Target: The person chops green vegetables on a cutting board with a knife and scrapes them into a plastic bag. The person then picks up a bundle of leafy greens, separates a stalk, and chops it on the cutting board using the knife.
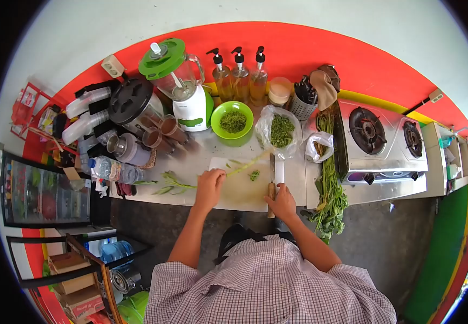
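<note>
My left hand is closed around a green vegetable stalk above the white cutting board. The stalk slants up to the right, and its leafy end trails off to the left. My right hand grips the wooden handle of a knife, whose blade points away from me at the board's right side. A small heap of chopped leaves lies between both hands. Beyond the board stand a green bowl of chopped greens and a clear plastic bag with more.
A blender, pump bottles and a utensil holder line the wall. Long leafy stems hang over the counter's front edge, beside a gas stove. Brown cups and a water bottle stand left.
</note>
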`<control>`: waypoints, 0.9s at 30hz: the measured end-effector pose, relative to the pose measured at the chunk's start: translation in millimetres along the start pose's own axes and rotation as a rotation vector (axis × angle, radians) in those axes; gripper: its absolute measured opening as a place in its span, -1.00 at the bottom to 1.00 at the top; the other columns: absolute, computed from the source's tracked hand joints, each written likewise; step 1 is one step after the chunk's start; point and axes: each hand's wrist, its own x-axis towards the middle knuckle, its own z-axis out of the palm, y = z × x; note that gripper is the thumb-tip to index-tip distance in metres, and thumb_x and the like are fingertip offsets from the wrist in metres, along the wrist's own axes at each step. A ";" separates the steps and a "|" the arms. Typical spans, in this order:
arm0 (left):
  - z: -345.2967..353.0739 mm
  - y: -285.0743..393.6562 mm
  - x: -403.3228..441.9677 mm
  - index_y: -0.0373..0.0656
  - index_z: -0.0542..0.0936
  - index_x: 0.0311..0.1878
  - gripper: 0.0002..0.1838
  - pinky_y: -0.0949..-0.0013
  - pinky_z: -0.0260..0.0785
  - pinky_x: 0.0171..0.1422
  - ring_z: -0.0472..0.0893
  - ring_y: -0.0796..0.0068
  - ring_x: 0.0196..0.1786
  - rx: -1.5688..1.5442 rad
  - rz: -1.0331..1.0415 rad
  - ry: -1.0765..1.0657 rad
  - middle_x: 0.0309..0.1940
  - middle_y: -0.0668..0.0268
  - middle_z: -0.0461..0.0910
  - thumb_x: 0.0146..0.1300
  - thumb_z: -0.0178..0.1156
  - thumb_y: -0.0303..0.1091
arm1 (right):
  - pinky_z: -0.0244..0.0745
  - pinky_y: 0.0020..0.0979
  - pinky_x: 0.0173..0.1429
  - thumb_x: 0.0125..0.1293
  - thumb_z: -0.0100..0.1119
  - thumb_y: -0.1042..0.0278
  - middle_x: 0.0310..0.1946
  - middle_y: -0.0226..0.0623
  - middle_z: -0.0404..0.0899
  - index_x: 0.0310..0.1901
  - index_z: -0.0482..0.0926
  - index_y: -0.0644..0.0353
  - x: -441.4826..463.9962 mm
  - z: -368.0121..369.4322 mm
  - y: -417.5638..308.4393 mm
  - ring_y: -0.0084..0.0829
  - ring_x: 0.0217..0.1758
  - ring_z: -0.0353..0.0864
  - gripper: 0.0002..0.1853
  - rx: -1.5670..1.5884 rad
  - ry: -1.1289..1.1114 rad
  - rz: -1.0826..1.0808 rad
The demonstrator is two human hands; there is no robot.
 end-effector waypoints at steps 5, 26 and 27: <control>51.7 -37.0 -27.1 -0.09 0.63 -0.13 -0.93 0.02 0.29 0.06 0.54 0.09 -0.13 0.061 -0.048 -0.163 -0.30 0.24 0.61 0.35 0.26 -0.40 | 0.55 0.09 0.06 0.28 0.30 0.20 0.00 0.19 0.57 0.12 0.39 0.33 -7.2 14.1 -7.4 0.24 0.00 0.63 -0.50 -0.078 0.033 0.115; 114.0 -29.9 9.7 -0.01 0.68 0.01 -0.76 0.10 0.28 0.21 0.49 0.26 0.16 0.029 0.325 -0.278 0.02 0.42 0.58 0.27 0.32 -0.36 | 0.51 0.21 -0.26 0.52 0.10 0.05 -0.45 0.17 0.66 -0.02 0.46 0.22 -82.6 36.7 -1.5 0.30 -0.37 0.64 -0.66 -0.027 0.209 0.171; 115.2 -30.4 9.7 -0.01 0.68 0.01 -0.76 0.10 0.28 0.21 0.49 0.26 0.16 0.025 0.330 -0.281 0.02 0.42 0.58 0.27 0.32 -0.36 | 0.51 0.21 -0.26 0.52 0.10 0.05 -0.45 0.17 0.66 -0.02 0.46 0.22 -81.2 38.0 -5.0 0.30 -0.37 0.64 -0.66 -0.029 0.215 0.176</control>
